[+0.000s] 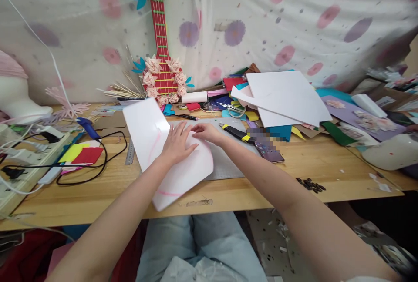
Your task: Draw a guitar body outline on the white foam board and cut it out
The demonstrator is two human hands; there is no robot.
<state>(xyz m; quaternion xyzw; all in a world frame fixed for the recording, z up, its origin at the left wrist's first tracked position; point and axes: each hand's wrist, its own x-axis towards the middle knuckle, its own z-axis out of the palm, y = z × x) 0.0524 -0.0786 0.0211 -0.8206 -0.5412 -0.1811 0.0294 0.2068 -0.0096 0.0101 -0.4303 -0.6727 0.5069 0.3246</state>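
A white foam sheet (148, 132) with a curved pink line drawn on it lies on the wooden table (326, 173), partly over a grey cutting mat (225, 166). My left hand (176, 144) lies flat on the sheet with fingers spread, pressing it down. My right hand (205, 132) rests at the sheet's far right edge, fingers curled, its fingertips touching the edge next to my left hand. Whether it grips the sheet is unclear.
A utility knife (235, 132) and a phone (268, 150) lie just right of my hands. Scissors (230, 108), white sheets (284, 97) and coloured scraps pile behind. A metal ruler (129, 152), black cable (98, 164), power strip (24, 156) and red craft guitar (162, 64) are left.
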